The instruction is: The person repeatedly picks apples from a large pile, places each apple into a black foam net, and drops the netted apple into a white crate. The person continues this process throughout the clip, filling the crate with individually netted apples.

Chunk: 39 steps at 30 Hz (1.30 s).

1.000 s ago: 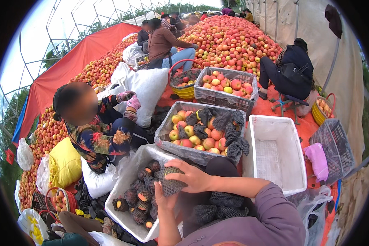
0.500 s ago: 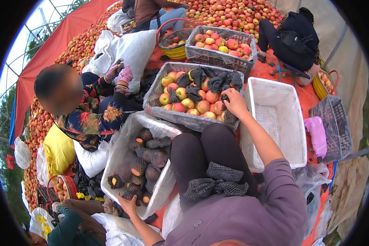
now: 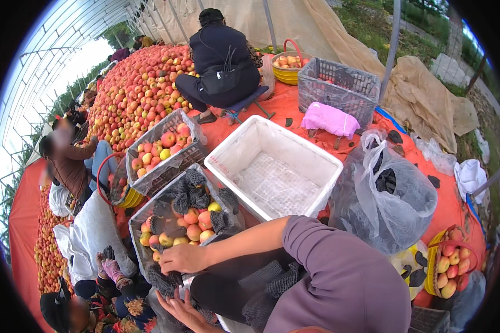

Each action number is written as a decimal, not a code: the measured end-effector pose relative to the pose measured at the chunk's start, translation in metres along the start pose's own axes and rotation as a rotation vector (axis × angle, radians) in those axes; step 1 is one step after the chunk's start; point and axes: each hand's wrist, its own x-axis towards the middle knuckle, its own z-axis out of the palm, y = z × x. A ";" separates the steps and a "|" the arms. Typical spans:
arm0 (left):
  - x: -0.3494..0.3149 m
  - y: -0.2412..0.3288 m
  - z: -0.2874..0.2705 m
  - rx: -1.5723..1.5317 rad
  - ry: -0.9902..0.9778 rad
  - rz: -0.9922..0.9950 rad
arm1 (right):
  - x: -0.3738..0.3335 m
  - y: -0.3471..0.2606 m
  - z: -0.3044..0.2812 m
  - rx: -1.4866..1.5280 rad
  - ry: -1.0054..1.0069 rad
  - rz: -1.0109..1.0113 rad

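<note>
My right hand (image 3: 182, 258) is closed on a black foam net sleeve (image 3: 164, 282) at the near corner of the apple crate; whether an apple is inside is hidden. Just below it my left hand (image 3: 183, 312) has its fingers spread, close to the sleeve, with nothing visible in them. The plastic-lined crate (image 3: 140, 213) holds red and yellow apples (image 3: 193, 217), and black net sleeves (image 3: 190, 188) lie on top. More net sleeves (image 3: 275, 282) rest on my lap.
Beyond my right arm stands a white bin (image 3: 328, 166). To the right are a clear plastic bag (image 3: 389, 205) and a yellow basket of apples (image 3: 444, 263). Another apple crate (image 3: 169, 152) sits farther off. One person (image 3: 228, 66) sits by the apple pile; another with floral sleeves (image 3: 116, 305) is at lower left.
The view has swung to the right. My right hand has come from the crate's right side to beside my left hand, which is off the box of netted apples.
</note>
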 end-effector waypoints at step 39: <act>-0.005 -0.003 0.033 0.109 0.075 0.222 | -0.014 -0.065 -0.011 0.686 0.028 0.696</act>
